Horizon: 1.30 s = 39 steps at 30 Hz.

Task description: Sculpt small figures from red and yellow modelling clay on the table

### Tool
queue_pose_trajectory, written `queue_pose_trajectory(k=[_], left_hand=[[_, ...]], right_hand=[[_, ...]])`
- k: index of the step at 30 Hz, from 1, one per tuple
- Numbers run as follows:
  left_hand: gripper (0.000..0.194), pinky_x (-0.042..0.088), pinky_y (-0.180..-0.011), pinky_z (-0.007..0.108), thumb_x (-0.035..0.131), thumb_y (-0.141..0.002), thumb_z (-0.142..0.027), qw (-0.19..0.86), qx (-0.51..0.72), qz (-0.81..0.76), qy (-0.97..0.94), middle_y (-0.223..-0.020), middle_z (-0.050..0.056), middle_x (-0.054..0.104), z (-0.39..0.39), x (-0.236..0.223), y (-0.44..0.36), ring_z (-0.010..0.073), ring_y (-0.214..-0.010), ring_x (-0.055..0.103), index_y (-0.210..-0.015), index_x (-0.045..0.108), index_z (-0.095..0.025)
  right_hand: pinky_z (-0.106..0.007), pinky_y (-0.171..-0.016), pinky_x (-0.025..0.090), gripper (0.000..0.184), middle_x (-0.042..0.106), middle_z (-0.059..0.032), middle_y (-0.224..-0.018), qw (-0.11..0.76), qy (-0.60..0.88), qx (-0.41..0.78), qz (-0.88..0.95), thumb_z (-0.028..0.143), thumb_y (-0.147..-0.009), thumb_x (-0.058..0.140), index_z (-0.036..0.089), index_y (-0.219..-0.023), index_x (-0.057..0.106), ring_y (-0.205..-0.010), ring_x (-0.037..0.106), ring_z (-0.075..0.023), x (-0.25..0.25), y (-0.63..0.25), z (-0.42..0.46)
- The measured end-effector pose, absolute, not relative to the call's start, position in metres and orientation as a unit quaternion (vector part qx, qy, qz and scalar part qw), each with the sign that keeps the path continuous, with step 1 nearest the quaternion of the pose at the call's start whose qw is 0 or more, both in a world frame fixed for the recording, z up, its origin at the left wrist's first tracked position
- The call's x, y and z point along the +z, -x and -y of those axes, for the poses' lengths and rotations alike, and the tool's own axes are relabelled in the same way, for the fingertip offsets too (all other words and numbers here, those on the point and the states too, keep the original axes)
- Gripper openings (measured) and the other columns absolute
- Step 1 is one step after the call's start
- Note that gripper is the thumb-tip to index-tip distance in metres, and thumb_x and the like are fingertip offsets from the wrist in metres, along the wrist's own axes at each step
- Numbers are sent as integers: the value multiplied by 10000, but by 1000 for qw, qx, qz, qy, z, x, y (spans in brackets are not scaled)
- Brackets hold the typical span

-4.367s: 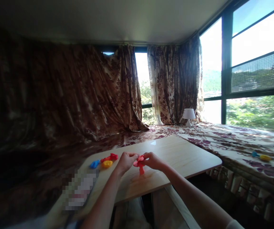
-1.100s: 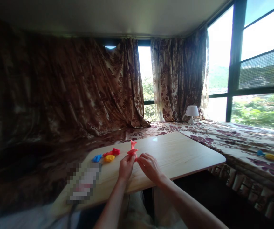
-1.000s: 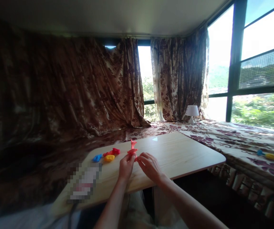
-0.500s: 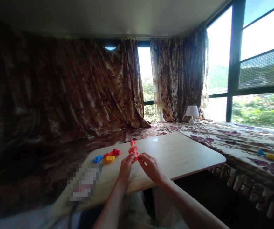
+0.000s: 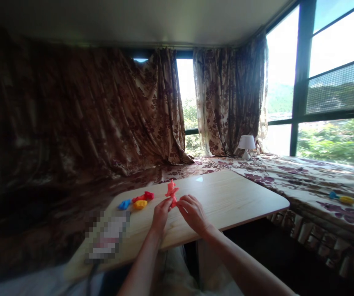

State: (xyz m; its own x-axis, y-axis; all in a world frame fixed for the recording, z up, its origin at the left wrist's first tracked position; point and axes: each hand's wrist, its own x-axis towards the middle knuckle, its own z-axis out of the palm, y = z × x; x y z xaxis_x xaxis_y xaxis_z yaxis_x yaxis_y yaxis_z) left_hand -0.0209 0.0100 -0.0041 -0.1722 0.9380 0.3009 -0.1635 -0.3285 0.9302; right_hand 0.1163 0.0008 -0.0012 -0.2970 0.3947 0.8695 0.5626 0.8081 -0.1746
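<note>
Pale wood grain on the one tabletop (image 5: 232, 201) in front of you, and your two bare forearms reach in over its near edge. One pixelated patch (image 5: 107, 238) covers something at the near left, so no clue what that is.

Both your hands are around one coral-red piece (image 5: 171, 190), kinda crumpled and soft-looking, standing roughly upright over the table, left of its middle. Your left hand (image 5: 161, 213) has thumb and fingers clamped on its lower end. Your right hand (image 5: 193, 213) has its fingertips right at the other side of that end, but I can't tell if they're pinching it or just beside it.

Left of your hands you've got one blue lump (image 5: 124, 204), one yellow lump (image 5: 140, 204) and a red bunch (image 5: 144, 196) just behind the yellow. Can't say if the red is one piece or two.

Off to the right, one yellow piece (image 5: 346, 200) and one blue piece (image 5: 333, 195) sit side by side on the floral cover (image 5: 290, 172). Farther back there's one white lamp (image 5: 246, 143), then floral curtains (image 5: 220, 98) either side of one narrow window strip (image 5: 187, 86).
</note>
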Motion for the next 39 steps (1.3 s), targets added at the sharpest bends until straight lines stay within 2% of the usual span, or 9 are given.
queue_pose_trajectory(k=[2, 7, 16, 22, 26, 30, 34, 36, 39], left_hand=[[328, 414, -714, 273, 672, -605, -425, 418, 658, -396, -485, -794, 47, 699, -10, -4, 21, 168, -778, 597, -789, 699, -155], [369, 421, -706, 278, 672, -603, -446, 418, 664, -393, -480, -805, 60, 691, -10, -4, 21, 179, -776, 603, -810, 685, -141], [350, 417, -672, 257, 679, -612, -450, 405, 659, -385, -503, -723, 22, 665, -14, -8, 22, 142, -688, 573, -782, 672, -144], [380, 421, -731, 277, 647, -654, -454, 382, 657, -393, -517, -838, 44, 689, -16, -8, 24, 169, -785, 600, -893, 673, -159], [352, 425, -718, 276, 656, -643, -449, 377, 644, -400, -532, -787, 41, 687, -15, -8, 22, 172, -761, 595, -831, 681, -153], [336, 419, -715, 273, 638, -670, -429, 366, 641, -408, -537, -778, 39, 679, -15, -9, 22, 167, -752, 584, -849, 672, -147], [344, 413, -722, 280, 607, -694, -431, 336, 657, -420, -528, -781, 38, 664, -16, -10, 26, 167, -756, 575, -870, 654, -141], [324, 410, -733, 279, 599, -701, -424, 322, 663, -421, -528, -781, 28, 657, -16, -9, 27, 165, -765, 571, -866, 649, -150], [271, 413, -741, 272, 597, -708, -396, 319, 658, -413, -543, -781, 15, 656, -14, -8, 25, 159, -771, 570, -840, 649, -166]], right_hand=[[-303, -722, 416, 174, 598, -44, -802, 504, 307, -86, 802, 188, -882, 448, 207, -838, 616, -756, 512, -171, 0, -117, 0], [-342, -792, 414, 188, 588, -72, -968, 512, 301, -82, 800, 207, -840, 522, 209, -1014, 593, -888, 509, -203, 0, -116, 1], [-301, -722, 405, 183, 602, -37, -757, 504, 303, -95, 803, 197, -879, 465, 210, -830, 641, -741, 486, -171, -2, -117, -2], [-321, -752, 401, 236, 599, -60, -951, 497, 311, -120, 801, 204, -833, 541, 228, -1058, 604, -840, 486, -194, 2, -117, 2], [-299, -713, 399, 160, 597, -42, -803, 494, 301, -120, 807, 190, -857, 501, 226, -898, 650, -760, 478, -175, 1, -116, 0], [-293, -713, 398, 179, 595, -39, -745, 508, 291, -92, 805, 182, -858, 488, 203, -782, 648, -736, 485, -168, -1, -115, -1], [-287, -719, 411, 149, 609, -57, -871, 562, 327, 14, 760, 265, -809, 551, 179, -895, 637, -751, 526, -162, -3, -115, -3], [-263, -631, 413, 242, 601, -45, -741, 567, 386, 129, 716, 345, -827, 502, 151, -791, 643, -639, 527, -140, -4, -115, -7], [-232, -494, 366, 462, 498, 2, -516, 520, 430, 322, 664, 446, -861, 367, 133, -628, 614, -472, 464, -104, -5, -113, -13]])
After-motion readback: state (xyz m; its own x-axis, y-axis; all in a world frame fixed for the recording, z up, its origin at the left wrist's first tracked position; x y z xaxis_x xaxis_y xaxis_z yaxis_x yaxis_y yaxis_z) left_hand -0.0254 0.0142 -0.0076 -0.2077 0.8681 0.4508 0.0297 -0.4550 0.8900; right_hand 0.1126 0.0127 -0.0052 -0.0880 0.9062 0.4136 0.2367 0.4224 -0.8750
